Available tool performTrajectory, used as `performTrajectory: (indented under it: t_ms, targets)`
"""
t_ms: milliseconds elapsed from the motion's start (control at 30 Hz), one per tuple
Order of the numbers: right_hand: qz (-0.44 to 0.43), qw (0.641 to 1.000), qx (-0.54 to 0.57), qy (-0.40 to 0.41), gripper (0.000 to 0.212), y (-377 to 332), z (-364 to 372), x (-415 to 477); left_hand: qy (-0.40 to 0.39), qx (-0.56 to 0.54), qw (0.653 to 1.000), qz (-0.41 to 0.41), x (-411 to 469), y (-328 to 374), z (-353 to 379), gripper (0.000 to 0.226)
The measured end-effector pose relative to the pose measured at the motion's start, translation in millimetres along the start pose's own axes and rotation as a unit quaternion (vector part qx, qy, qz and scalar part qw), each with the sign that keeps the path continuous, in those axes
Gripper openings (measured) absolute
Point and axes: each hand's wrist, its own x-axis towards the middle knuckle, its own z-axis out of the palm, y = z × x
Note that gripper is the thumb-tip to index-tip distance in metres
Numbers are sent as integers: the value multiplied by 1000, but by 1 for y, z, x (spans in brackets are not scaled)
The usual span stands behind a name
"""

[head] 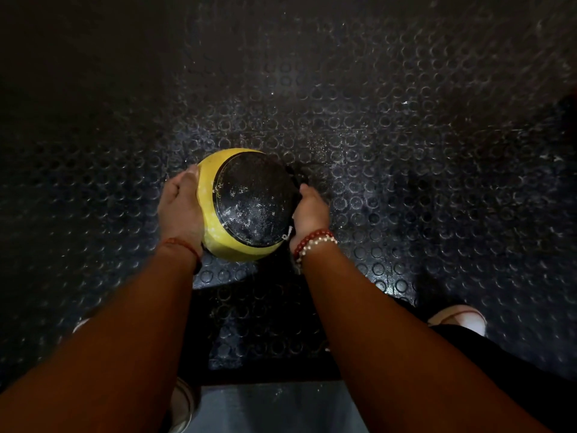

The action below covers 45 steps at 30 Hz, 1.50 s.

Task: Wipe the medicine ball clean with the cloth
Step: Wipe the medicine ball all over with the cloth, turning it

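Note:
A yellow medicine ball (243, 253) with a round black textured panel (253, 201) on top sits low over the studded floor, between my two hands. My left hand (179, 210) cups its left side, fingers curved round the yellow shell. My right hand (310, 210) is against the ball's right side and grips a dark cloth (296, 179). The cloth shows only as a dark fold beyond my fingers and a small white tag (287, 236) near my wrist. White dusty marks speckle the black panel and the yellow rim.
Black rubber flooring (406, 120) with raised round studs and pale scuffs spreads all around in dim light. My light shoes show at the lower right (459, 317) and bottom centre (182, 401). A grey-blue surface (274, 407) lies at the bottom edge.

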Motion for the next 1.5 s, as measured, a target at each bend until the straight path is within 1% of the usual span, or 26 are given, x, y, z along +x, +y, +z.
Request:
performTrajectory:
  t_ms: [67,100,167,233,333,400,467,533,667,800,867,933,1033,1100,1133,1200,1233,1300,1367,1400,1467,1500]
  targets:
    - [52,998,32,9,30,16,-2,4,2,-1,1000,3,1,1,2,29]
    - [57,997,42,17,29,21,0,-1,3,0,1000,0,4,2,2,28]
    - [32,997,48,58,37,29,6,-15,12,8,1000,-10,7,3,2,32]
    - [-29,994,32,104,46,34,15,-31,7,1,1000,-19,11,3,1,33]
    - [-170,978,-26,118,46,36,20,-50,6,7,1000,-21,13,2,1,36]
    - [-241,961,-80,105,43,33,17,-50,-1,-16,999,-30,14,2,1,39]
    - [-274,952,-120,72,38,20,11,-43,-10,-22,999,-32,14,1,0,37]
    - [-256,958,-129,31,35,8,8,-28,-14,-17,999,-28,12,2,1,32]
    - [-127,988,-84,2,33,-6,7,-4,22,-25,999,-35,7,3,6,26]
    - [-28,999,-12,21,36,-6,1,-9,26,-4,999,-19,6,5,8,29]
    - [-22,998,5,55,42,7,7,-17,29,12,999,-17,7,8,9,29]
    - [-61,994,-11,93,47,22,15,-29,31,16,999,-24,7,10,10,25]
    - [-196,971,-72,118,46,29,20,-48,32,17,999,-20,8,11,10,28]
    - [-282,948,-109,101,42,26,20,-50,29,27,999,-16,8,9,8,35]
    - [-307,939,-127,85,40,23,19,-49,25,24,999,-20,8,8,8,37]
    - [-320,936,-136,58,35,12,17,-37,17,8,1000,-26,7,8,7,39]
    - [-304,942,-131,47,34,6,16,-29,10,4,1000,-27,7,7,6,40]
    - [-240,964,-111,24,32,-5,12,-15,5,-3,999,-33,7,6,7,39]
    - [-141,988,-68,-3,33,-9,8,2,13,-6,999,-41,5,6,7,29]
    - [-79,996,-41,-12,36,-7,6,8,18,0,999,-38,5,5,6,28]
    - [24,1000,9,-17,42,4,1,16,14,17,999,-27,7,5,4,35]
    - [53,998,25,-10,44,9,-1,13,12,26,999,-25,8,6,2,38]
